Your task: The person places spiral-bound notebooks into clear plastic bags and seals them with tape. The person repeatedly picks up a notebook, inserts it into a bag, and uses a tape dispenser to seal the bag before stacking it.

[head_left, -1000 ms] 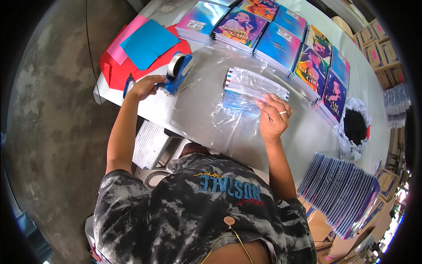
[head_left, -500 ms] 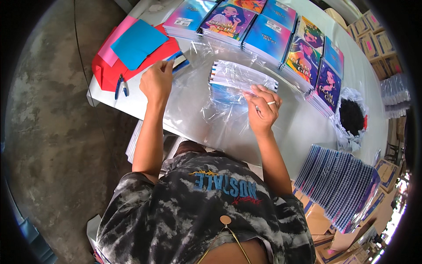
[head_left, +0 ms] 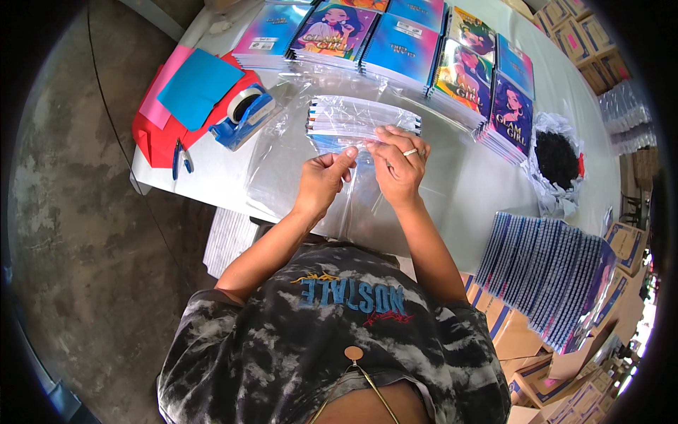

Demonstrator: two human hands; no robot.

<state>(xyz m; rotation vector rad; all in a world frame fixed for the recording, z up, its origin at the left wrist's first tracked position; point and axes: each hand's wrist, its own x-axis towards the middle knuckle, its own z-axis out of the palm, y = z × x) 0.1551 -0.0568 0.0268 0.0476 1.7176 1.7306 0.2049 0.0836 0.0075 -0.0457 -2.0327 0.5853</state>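
In front of me, a bundle of notebooks (head_left: 361,120) lies in clear plastic wrap (head_left: 282,166), page edges facing up and a blue cover showing below. My right hand (head_left: 399,166), a ring on one finger, presses the plastic against the bundle's near right side, thumb and fingers closed on it. Close beside it, my left hand (head_left: 323,182) pinches thumb against fingers at the bundle's near edge. Whatever is in that pinch is too small or clear to make out. A blue tape dispenser (head_left: 244,127) with a white roll stands to the left.
Stacks of spiral notebooks (head_left: 402,46) line the table's far side. Red, pink and blue sheets (head_left: 200,88) and two pens (head_left: 180,159) lie at the left. A white bag with black contents (head_left: 556,159) sits right, above a row of notebooks (head_left: 540,272) near cardboard boxes (head_left: 512,328).
My left hand has left the tape dispenser and come right to the bundle, next to my right hand. The dispenser now shows fully. The whole view has shifted slightly.
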